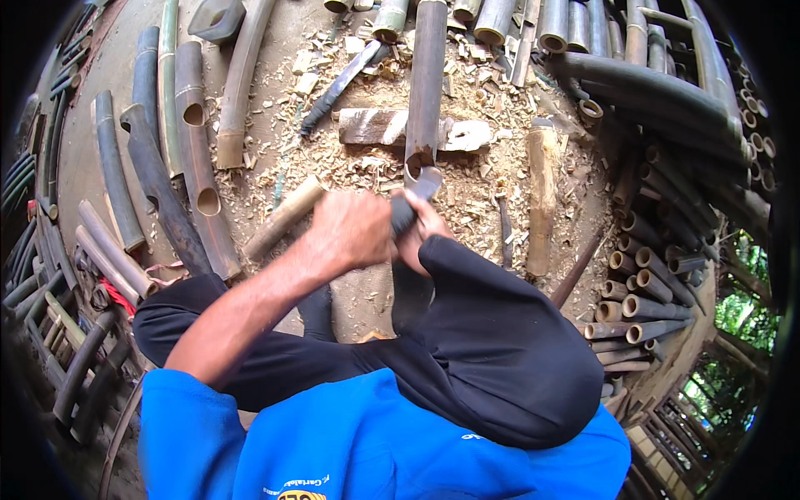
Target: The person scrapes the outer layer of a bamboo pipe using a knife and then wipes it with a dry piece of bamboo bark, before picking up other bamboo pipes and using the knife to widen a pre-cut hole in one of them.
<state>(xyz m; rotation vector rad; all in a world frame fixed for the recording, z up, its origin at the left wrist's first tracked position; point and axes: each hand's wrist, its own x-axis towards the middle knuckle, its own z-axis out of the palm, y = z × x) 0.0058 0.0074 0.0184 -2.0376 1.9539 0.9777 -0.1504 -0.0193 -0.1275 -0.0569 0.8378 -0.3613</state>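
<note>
My left hand [357, 227] is closed in a fist against the dark wrapped handle of a knife [427, 182]. Just to its right, my right hand [414, 243] curls around the same handle, partly hidden behind the left fist and my knee. The knife's short metal blade lies at the near end of a long brown bamboo tube [426, 75]. That tube rests across a short log [371, 127] and points away from me. Close by my left wrist, a pale bamboo piece [286, 218] lies slanted on the ground.
Wood chips [483, 187] litter the ground around the log. Another dark-handled blade [340, 87] lies beyond it. Several bamboo tubes [193, 125] lie at left, a split log [542, 200] at right, and stacked tubes [654, 283] farther right. My bent legs [508, 342] frame the work.
</note>
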